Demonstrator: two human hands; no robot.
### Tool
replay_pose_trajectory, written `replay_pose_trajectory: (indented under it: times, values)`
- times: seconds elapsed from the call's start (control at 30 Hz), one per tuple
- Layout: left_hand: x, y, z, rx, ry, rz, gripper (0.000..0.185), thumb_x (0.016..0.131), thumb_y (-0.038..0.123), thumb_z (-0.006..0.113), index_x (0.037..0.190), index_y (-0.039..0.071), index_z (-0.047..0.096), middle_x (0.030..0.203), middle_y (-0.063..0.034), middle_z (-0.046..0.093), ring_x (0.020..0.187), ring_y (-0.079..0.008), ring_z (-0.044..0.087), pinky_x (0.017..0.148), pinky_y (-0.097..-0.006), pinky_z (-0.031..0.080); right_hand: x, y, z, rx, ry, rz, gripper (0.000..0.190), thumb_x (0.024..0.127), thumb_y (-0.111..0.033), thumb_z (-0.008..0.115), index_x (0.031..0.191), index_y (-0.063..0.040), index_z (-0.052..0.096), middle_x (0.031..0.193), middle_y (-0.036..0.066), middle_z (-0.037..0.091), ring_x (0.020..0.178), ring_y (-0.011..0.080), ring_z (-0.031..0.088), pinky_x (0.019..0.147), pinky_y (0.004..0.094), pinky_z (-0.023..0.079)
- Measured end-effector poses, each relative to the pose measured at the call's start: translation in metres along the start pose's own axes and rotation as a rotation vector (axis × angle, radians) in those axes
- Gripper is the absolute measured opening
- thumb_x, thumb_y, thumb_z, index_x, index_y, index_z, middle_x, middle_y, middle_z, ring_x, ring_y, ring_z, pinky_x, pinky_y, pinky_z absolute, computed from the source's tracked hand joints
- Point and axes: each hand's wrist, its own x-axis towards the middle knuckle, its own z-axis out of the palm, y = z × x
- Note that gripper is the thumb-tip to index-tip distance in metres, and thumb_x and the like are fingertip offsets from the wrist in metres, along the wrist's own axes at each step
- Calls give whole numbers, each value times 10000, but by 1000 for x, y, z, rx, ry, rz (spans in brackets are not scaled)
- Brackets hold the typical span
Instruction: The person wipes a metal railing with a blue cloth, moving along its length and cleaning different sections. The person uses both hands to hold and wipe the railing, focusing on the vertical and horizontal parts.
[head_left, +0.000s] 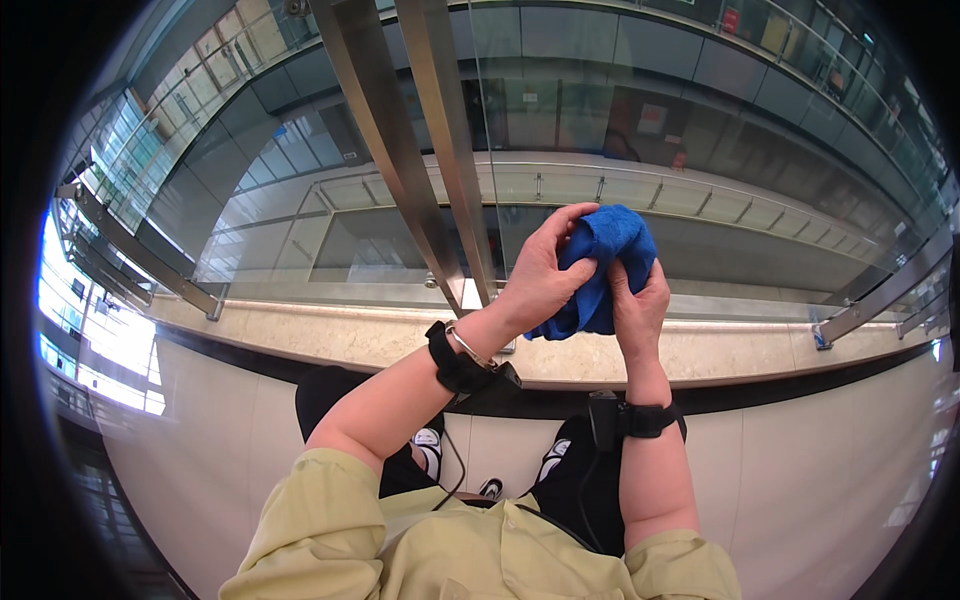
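A bunched blue cloth (611, 247) is held up between both hands, in front of a glass balustrade panel (720, 255). My left hand (551, 259) grips its left side, with the thumb pressed on the near face and the fingers curled over the top. On the right side my right hand (641, 304) holds the cloth, its thumb on the near face and its other fingers largely hidden behind. Part of the cloth hangs down between and below the hands.
Two upright metal posts (397, 150) rise left of the hands. Below the glass runs a beige stone ledge (720, 356) with a dark base strip. Another metal post (889, 289) stands at the right. Black straps with boxes and cables are on both wrists. Pale floor tiles (795, 450) lie underfoot.
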Motion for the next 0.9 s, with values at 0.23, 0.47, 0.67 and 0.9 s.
replay_pose_trajectory:
  times: [0.23, 0.47, 0.67, 0.9]
  values:
    - [-8, -4, -11, 304, 138, 0, 498, 853, -52, 655, 1321, 45, 514, 1190, -61, 606, 1103, -142, 573, 988, -293, 458, 2, -8, -9, 716, -376, 431, 377, 910, -210, 739, 1212, -26, 607, 1042, 41, 677, 916, 120, 647, 833, 286, 546]
    - [-28, -11, -19, 255, 229, -117, 511, 910, 104, 712, 1355, 32, 473, 1146, -85, 612, 1036, -156, 612, 930, -291, 501, -4, -19, -9, 701, -343, 397, 333, 907, -195, 739, 1175, -28, 635, 1025, 43, 682, 918, 116, 643, 830, 289, 544]
    - [-39, -6, -10, 266, 265, -216, 501, 947, 259, 694, 1338, 16, 497, 1165, -105, 604, 917, -130, 619, 812, -277, 520, -8, -24, -16, 714, -304, 330, 268, 956, -211, 691, 1161, -43, 653, 1029, -5, 685, 925, 70, 614, 852, 252, 506]
    - [-41, -5, -5, 1, 135, -446, 393, 980, 333, 641, 1106, -39, 647, 982, -42, 696, 849, -86, 634, 813, -255, 520, -12, -30, -9, 726, -296, 297, 319, 987, -255, 646, 1221, -40, 612, 1091, 10, 667, 968, 82, 604, 877, 264, 499]
